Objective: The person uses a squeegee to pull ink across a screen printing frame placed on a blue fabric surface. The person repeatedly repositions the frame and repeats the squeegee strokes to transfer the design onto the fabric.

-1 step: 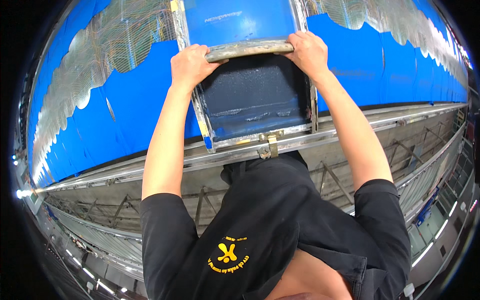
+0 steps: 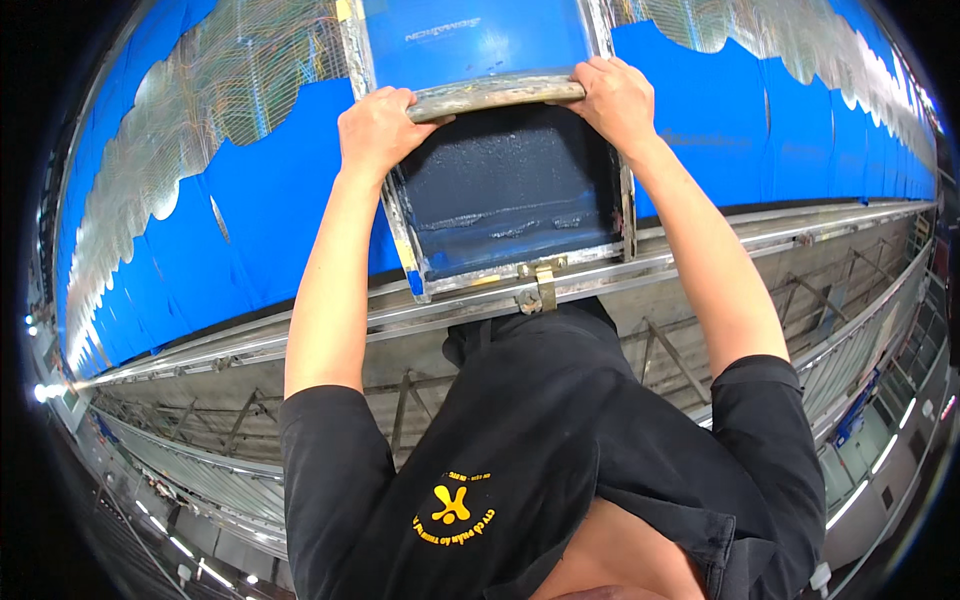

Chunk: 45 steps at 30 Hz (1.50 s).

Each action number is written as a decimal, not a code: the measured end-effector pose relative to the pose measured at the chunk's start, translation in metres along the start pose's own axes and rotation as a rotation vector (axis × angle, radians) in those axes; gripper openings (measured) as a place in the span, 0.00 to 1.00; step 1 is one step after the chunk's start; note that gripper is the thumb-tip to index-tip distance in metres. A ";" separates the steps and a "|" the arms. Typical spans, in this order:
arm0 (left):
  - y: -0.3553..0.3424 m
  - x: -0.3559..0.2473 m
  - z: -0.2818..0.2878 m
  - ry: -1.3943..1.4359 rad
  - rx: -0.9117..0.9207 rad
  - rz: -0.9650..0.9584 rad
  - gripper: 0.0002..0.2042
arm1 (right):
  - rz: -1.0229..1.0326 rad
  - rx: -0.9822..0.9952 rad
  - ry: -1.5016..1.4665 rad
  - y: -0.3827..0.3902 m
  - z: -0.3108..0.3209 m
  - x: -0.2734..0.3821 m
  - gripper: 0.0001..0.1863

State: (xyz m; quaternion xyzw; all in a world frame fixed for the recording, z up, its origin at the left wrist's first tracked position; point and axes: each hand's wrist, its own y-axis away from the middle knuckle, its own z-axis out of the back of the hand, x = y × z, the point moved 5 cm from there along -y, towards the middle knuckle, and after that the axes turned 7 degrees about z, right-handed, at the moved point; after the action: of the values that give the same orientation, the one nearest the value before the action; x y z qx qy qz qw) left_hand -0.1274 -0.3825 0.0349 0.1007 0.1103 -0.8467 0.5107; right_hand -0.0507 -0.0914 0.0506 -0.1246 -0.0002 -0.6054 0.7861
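Note:
My left hand (image 2: 375, 130) and my right hand (image 2: 620, 110) grip either end of a worn, ink-stained squeegee (image 2: 492, 92), lying crosswise over a metal-edged printing screen (image 2: 628, 225). Above the squeegee, the screen shows a bright blue surface (image 2: 475, 40); below it lies a dark, glossy pool or coat of ink (image 2: 508, 180) with uneven streaks. A brass-coloured metal bracket (image 2: 543, 285) sits at the screen's near edge on a long rail.
Blue sheeting (image 2: 260, 200) covers the long table on both sides, with silvery, line-patterned pieces (image 2: 205, 110) along it. Metal rails (image 2: 720, 240) run along the near edge, directly in front of my body. Metal bracing (image 2: 650, 350) shows below them.
The whole view has shifted very slightly, with the screen and rails a little higher in the picture. Both hands keep their grip on the squeegee.

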 end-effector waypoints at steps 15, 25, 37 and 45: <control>0.207 -0.060 -0.004 0.041 0.108 0.172 0.23 | 0.037 0.014 -0.055 0.173 0.019 0.075 0.16; 0.126 -0.049 0.044 -0.044 0.121 0.006 0.24 | 0.099 -0.058 -0.121 0.106 0.055 0.054 0.20; 0.007 -0.009 0.008 -0.082 0.101 0.131 0.32 | 0.055 -0.063 0.084 -0.001 -0.003 -0.001 0.23; 0.038 -0.016 0.001 -0.095 0.158 0.190 0.31 | 0.071 -0.046 0.107 0.029 -0.001 0.014 0.17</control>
State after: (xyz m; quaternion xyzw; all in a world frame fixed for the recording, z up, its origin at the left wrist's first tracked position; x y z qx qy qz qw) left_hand -0.0861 -0.3869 0.0375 0.1102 0.0090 -0.8043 0.5838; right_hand -0.0199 -0.0979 0.0457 -0.1100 0.0600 -0.5829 0.8028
